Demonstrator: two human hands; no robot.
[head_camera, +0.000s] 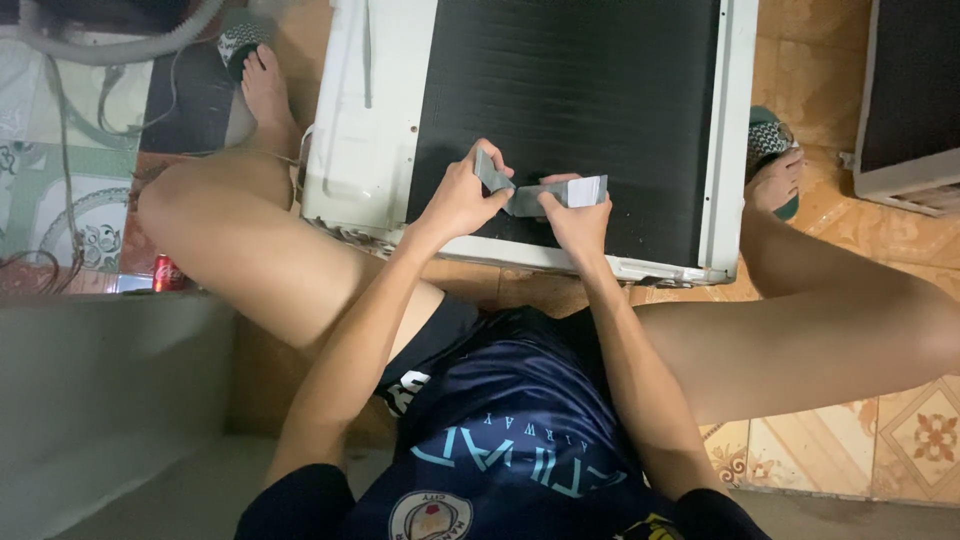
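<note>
One head-worn camera looked steeply down, close over the lap, facing the floor (850, 460) toward twelve o'clock.

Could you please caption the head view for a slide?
Both hands, left hand and right hand, fold a grey strip over an air-conditioner unit.

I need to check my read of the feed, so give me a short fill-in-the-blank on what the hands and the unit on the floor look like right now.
1. Both hands, the left hand and the right hand, hold one strip of grey ____.
2. The hands work above the unit's black ____ panel.
3. A red ____ stands on the floor beside the person's left leg.

Missing words: tape; finned; can.
</note>
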